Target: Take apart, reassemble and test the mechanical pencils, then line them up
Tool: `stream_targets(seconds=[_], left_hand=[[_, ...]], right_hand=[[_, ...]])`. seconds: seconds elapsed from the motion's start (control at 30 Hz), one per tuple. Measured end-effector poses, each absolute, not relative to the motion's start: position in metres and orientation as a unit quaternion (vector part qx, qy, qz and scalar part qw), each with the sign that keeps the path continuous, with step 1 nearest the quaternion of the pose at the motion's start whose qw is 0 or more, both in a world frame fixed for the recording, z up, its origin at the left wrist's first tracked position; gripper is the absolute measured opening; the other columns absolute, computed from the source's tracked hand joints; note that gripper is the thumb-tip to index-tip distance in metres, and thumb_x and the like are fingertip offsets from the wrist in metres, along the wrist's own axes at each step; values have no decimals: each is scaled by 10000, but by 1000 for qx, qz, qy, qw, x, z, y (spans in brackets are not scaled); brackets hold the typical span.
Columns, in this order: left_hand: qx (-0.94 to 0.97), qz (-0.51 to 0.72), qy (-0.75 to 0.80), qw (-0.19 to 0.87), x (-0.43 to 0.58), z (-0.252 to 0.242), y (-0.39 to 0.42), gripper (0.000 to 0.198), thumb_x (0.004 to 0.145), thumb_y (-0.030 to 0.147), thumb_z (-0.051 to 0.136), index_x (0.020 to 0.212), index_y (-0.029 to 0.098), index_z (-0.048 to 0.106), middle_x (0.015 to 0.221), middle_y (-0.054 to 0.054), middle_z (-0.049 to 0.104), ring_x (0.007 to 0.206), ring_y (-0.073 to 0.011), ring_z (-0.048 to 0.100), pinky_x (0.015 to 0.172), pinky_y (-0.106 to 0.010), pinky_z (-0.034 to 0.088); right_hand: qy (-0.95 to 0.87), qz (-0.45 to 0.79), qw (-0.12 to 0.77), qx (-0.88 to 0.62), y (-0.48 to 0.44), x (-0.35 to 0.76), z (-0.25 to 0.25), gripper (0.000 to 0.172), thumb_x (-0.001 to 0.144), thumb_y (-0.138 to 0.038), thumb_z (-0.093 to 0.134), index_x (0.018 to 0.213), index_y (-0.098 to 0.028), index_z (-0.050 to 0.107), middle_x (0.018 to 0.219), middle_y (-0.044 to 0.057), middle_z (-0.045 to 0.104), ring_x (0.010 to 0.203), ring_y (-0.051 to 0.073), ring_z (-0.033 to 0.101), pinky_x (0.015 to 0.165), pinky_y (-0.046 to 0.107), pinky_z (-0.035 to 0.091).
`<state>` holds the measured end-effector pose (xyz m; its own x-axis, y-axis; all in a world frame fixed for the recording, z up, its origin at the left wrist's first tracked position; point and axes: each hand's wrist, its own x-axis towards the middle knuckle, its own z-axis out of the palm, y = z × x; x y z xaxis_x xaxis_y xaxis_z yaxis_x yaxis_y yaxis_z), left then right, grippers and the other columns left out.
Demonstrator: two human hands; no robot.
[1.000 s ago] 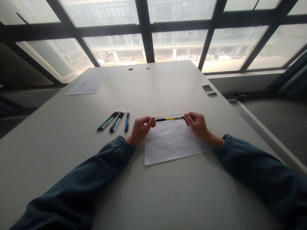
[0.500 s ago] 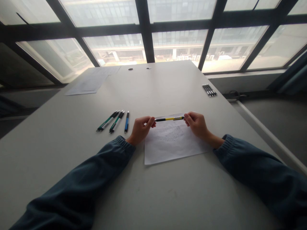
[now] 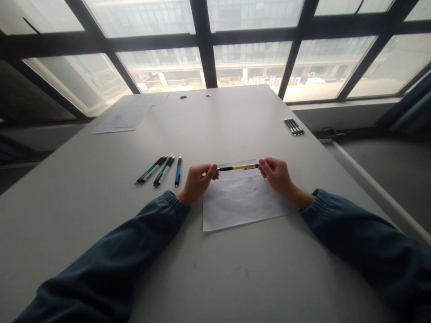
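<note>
The left hand (image 3: 199, 180) pinches the tip end of a yellow-and-black pen (image 3: 237, 167), the right hand (image 3: 276, 174) its other end — held sideways over a marked sheet (image 3: 235, 208) on the white surface (image 3: 101, 202). A blue pen (image 3: 178, 174) lies near the left hand — green-and-white pens (image 3: 164, 172) farther left.

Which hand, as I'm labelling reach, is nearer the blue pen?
Left. The left hand is just right of the blue pen; the right hand is farther off on the same side.
</note>
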<state>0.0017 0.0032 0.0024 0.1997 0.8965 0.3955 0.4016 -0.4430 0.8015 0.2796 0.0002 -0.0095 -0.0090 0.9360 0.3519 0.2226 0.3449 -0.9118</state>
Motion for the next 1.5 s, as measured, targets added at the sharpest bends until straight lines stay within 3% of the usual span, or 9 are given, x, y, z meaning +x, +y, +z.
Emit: stream_targets(seconds=[0.4,1.5], left_hand=[[725,442,455,269,3,5,2,550,963,563,536,644,145,693,604,-49,700,556,-131,646,571,-228,498],[732,429,460,264,1,2,1,522,990,469,513,619,151,697,565,-33,682,526,-120,632,560,-222,476]], right_hand=[[-631,331,526,-464,0,280,-9,511,914,-596,595,628,-173,597,503,-23,506,457,95,426,460,242,322],[-648,312,512,-471,0,281,-10,583,944,-622,535,561,-182,541,488,-26,468,462,97,399,493,264,302]])
